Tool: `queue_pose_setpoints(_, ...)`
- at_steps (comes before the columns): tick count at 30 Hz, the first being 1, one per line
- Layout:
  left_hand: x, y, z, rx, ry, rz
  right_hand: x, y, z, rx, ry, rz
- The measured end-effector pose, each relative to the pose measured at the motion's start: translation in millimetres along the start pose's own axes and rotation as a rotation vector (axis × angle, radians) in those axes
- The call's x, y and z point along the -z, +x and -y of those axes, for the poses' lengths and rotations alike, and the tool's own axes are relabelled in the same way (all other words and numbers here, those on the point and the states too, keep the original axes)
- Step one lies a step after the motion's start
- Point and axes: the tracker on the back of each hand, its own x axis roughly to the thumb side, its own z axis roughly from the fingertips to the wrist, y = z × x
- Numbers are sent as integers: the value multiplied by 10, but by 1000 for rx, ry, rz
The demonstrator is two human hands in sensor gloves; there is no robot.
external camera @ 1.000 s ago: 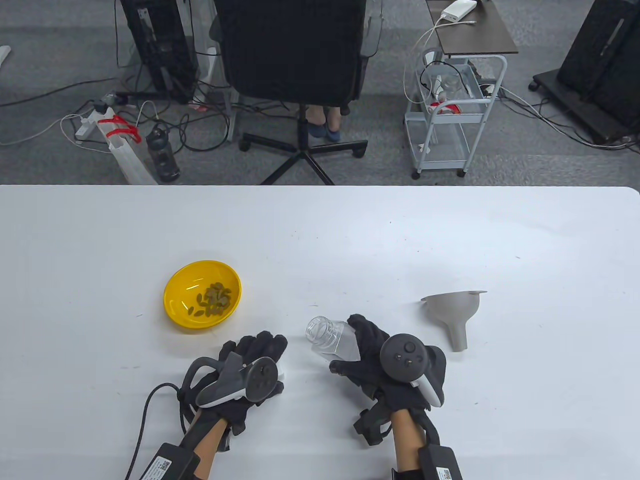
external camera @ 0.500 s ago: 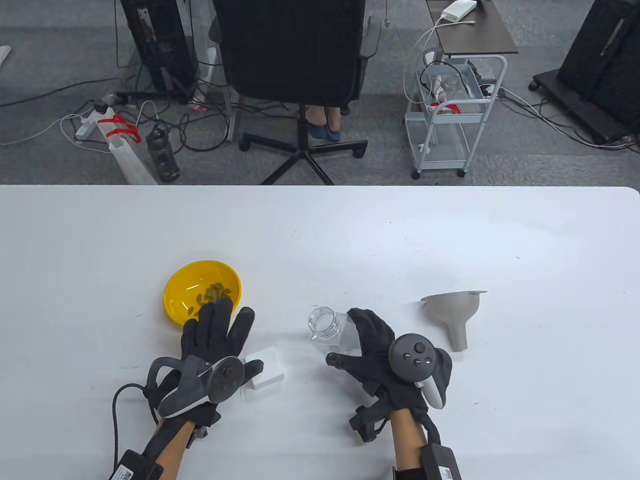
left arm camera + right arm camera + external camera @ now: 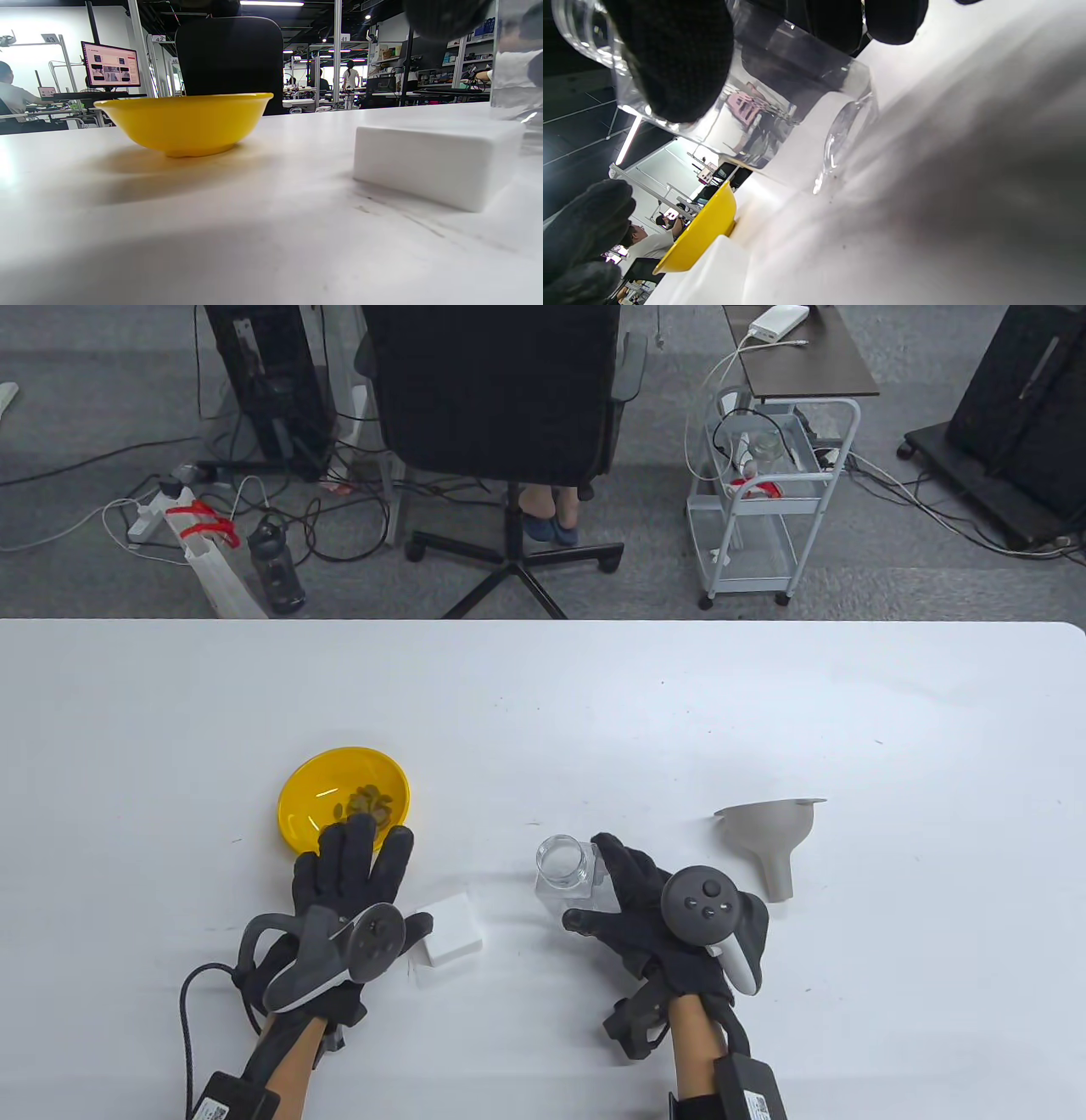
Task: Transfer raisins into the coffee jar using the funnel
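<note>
The clear glass coffee jar [image 3: 562, 865] stands upright and open on the white table. My right hand [image 3: 594, 891] grips it from the right; the gloved fingers [image 3: 670, 55] wrap its wall [image 3: 780, 101] in the right wrist view. My left hand [image 3: 386, 882] is open and empty, fingers spread, just in front of the yellow bowl [image 3: 297, 806], which holds the raisins [image 3: 369, 802]. The grey funnel [image 3: 768, 836] lies on its side to the right of the right hand, untouched. The bowl [image 3: 186, 123] also shows in the left wrist view.
A white square lid [image 3: 450, 931] lies on the table between the hands; it shows close up in the left wrist view [image 3: 437, 163]. An office chair [image 3: 501, 390] and a wire cart [image 3: 764, 500] stand beyond the far table edge.
The left hand let go of the white lid, opened and moved up to the bowl. The right hand tipped the jar from tilted to upright on the table.
</note>
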Motion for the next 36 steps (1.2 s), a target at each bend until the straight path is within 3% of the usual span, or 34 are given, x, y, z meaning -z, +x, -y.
queue_pose_setpoints(7, 3, -16, 8, -7, 1, 0, 37, -28, -41, -21, 73, -35)
queue_pose_setpoints(20, 0, -20, 10, -6, -13, -1, 27, -76, -1, -47, 90, -79)
queue_pose_setpoints(26, -3, -31, 2, -5, -23, -8, -32, 51, 166, -241, 77, -73)
queue_pose_setpoints(30, -3, -38, 0, -6, -23, -11, -128, 192, 361, -425, -3, -88)
queue_pose_setpoints(36, 1, -49, 1, -9, -28, -14, -269, 258, 645, -475, -279, -113)
